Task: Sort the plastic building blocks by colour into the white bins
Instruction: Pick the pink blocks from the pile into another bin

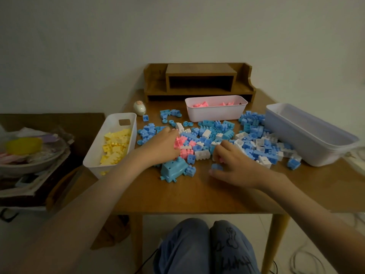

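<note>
Left bin (92, 155) holds yellow blocks (115, 144). Left hand (160, 147) rests on pink blocks (180, 142) in the mixed pile (254, 143) mid-desk (177, 194); fingers bent down, grip cannot be told. Right hand (235, 167): fingers curled together round 1 blue block (216, 166). Back bin (215, 113) holds pink pieces. Right bin (308, 143) stands at the desk edge.

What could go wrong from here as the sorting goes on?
1. The bin of yellow blocks sits at the left edge of the table, close beside the left forearm; a sideways nudge might tip it off.
2. The pink blocks by the left hand lie mixed among blue and white ones, so a hasty grab could carry strays into the bin of pink blocks.
</note>
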{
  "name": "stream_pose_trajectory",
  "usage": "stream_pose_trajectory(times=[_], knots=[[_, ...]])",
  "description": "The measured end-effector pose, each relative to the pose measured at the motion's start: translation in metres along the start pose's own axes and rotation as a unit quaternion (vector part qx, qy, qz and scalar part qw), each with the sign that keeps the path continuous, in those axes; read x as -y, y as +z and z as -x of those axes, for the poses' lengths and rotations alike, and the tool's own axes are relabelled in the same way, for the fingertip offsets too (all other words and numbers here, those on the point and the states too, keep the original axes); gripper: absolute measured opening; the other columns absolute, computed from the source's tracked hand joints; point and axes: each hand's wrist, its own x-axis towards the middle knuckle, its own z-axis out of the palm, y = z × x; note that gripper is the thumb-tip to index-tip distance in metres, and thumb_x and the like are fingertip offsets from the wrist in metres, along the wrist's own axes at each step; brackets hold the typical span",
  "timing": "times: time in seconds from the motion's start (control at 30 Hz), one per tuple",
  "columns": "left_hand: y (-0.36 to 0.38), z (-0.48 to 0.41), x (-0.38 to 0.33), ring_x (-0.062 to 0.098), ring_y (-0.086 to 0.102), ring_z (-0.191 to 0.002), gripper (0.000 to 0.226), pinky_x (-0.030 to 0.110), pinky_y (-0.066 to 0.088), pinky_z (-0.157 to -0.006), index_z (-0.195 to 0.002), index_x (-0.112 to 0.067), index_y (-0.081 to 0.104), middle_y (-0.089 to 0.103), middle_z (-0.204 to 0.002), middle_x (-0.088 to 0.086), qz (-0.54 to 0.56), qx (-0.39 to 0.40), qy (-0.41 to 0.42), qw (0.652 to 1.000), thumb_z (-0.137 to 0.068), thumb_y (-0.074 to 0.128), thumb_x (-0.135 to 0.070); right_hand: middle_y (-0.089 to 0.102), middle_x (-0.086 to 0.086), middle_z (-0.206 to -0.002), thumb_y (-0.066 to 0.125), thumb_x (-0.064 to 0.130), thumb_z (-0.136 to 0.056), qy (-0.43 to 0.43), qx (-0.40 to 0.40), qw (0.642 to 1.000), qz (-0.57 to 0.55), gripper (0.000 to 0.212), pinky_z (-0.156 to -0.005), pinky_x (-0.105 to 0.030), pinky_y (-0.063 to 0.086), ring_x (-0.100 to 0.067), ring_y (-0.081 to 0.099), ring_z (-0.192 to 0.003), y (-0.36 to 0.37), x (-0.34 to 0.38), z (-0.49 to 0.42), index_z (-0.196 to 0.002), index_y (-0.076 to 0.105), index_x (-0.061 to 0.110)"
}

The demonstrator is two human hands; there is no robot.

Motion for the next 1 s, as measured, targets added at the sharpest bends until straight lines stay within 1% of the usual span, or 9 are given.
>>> stream_pose_trajectory(times=[0.1,0.2,0.33,0.43,0.53,0.6,0.7,0.77,1.0], knots=[[0.000,-0.001,0.003,0.015,0.048,-0.093,0.035,0.027,0.040,-0.074,-0.126,-0.015,0.044,0.049,-0.122,0.008,-0.025,0.028,-0.007,0.999,-0.093,0.055,-0.019,0.037,0.012,-0.091,0.056,0.028,-0.091,0.005,0.012,1.000,-0.008,0.019,-0.068,-0.020,0.039,-0.004,0.043,-0.076,0.007,0.000,0.001,-0.093,0.038,0.023],[0.002,0.000,0.006,0.015,0.049,-0.096,0.045,0.024,0.036,-0.073,-0.134,-0.014,0.041,0.052,-0.125,0.009,-0.024,0.036,-0.015,0.999,-0.093,0.058,-0.020,0.045,0.011,-0.088,0.051,0.029,-0.094,0.018,0.027,0.999,-0.005,0.015,-0.070,-0.025,0.046,-0.008,0.049,-0.076,0.011,-0.003,-0.002,-0.093,0.036,0.025],[0.004,0.000,0.007,0.019,0.051,-0.113,0.054,0.024,0.037,-0.078,-0.140,-0.014,0.037,0.051,-0.133,0.007,-0.017,0.031,-0.037,0.999,-0.092,0.060,-0.025,0.048,0.011,-0.083,0.050,0.033,-0.095,0.039,0.013,0.998,-0.050,0.016,-0.064,-0.018,0.042,-0.007,0.049,-0.074,0.010,-0.002,-0.007,-0.097,0.038,0.023],[0.004,0.001,0.007,0.016,0.052,-0.103,0.049,0.023,0.037,-0.075,-0.136,-0.014,0.041,0.054,-0.126,0.006,-0.008,0.024,-0.033,0.999,-0.092,0.060,-0.026,0.049,0.010,-0.084,0.049,0.031,-0.095,0.042,0.003,0.996,-0.084,0.015,-0.063,-0.017,0.040,-0.006,0.048,-0.073,0.009,-0.002,-0.010,-0.097,0.036,0.023],[0.005,-0.001,0.010,0.012,0.050,-0.089,0.040,0.024,0.038,-0.068,-0.130,-0.016,0.044,0.057,-0.113,0.005,0.008,0.013,-0.024,1.000,-0.093,0.056,-0.026,0.050,0.011,-0.091,0.044,0.030,-0.097,0.045,0.005,0.994,-0.100,0.009,-0.064,-0.016,0.040,-0.005,0.050,-0.078,0.008,-0.002,-0.011,-0.100,0.038,0.025],[0.004,-0.002,0.013,0.012,0.049,-0.088,0.035,0.024,0.037,-0.068,-0.126,-0.018,0.046,0.058,-0.116,0.005,0.022,-0.003,-0.023,0.999,-0.094,0.055,-0.027,0.048,0.009,-0.101,0.041,0.028,-0.099,0.037,0.011,0.996,-0.075,0.006,-0.069,-0.013,0.039,-0.005,0.048,-0.084,0.007,-0.004,-0.013,-0.104,0.041,0.026],[0.003,-0.004,0.015,0.009,0.047,-0.089,0.026,0.024,0.036,-0.070,-0.120,-0.023,0.049,0.058,-0.122,0.004,0.040,-0.024,-0.018,0.999,-0.095,0.054,-0.030,0.040,0.006,-0.115,0.037,0.024,-0.100,0.024,0.018,0.998,-0.046,0.018,-0.084,-0.016,0.037,-0.007,0.044,-0.099,0.009,-0.006,-0.017,-0.115,0.047,0.025],[0.001,-0.003,0.014,0.008,0.049,-0.088,0.024,0.023,0.039,-0.068,-0.119,-0.025,0.051,0.058,-0.124,0.003,0.056,-0.034,-0.020,0.998,-0.095,0.054,-0.030,0.040,0.004,-0.117,0.036,0.023,-0.100,0.019,-0.001,0.999,-0.049,0.022,-0.086,-0.018,0.039,-0.010,0.045,-0.100,0.009,-0.007,-0.019,-0.118,0.049,0.025],[-0.011,-0.009,0.010,0.007,0.052,-0.085,0.024,0.018,0.038,-0.061,-0.119,-0.027,0.057,0.057,-0.126,0.001,0.107,-0.061,-0.008,0.992,-0.095,0.053,-0.026,0.040,0.008,-0.107,0.037,0.030,-0.099,0.000,-0.052,0.996,-0.068,0.023,-0.071,-0.010,0.039,-0.007,0.044,-0.096,-0.007,-0.005,-0.033,-0.116,0.052,0.025]])
